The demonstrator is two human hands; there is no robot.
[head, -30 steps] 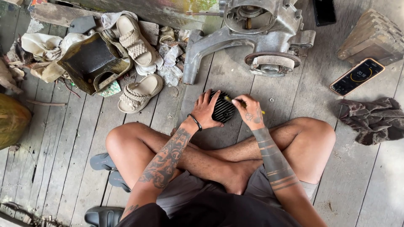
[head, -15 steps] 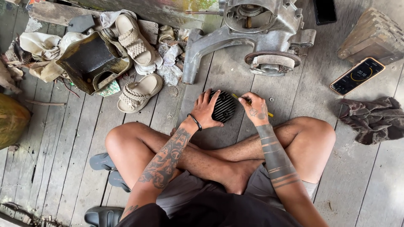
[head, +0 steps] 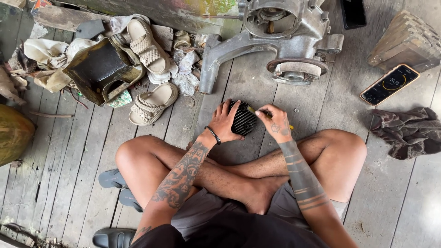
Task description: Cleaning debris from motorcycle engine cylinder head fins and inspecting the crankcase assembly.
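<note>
I sit cross-legged on a grey plank floor. A small black finned metal part rests on the boards in front of my shins. My left hand lies spread over its left side and holds it down. My right hand is closed around a thin tool with a yellow handle, its tip against the finned part's right edge. Much of the part is hidden beneath my fingers.
A grey engine casing lies beyond my hands. Two beige sandals, rags and a dark metal box sit far left. A phone, a wooden block and a dark cloth lie right. Dark slippers lie near my left knee.
My right hand has slid a little to the right along the finned part, and the tool is more exposed. My left hand stays on the part.
</note>
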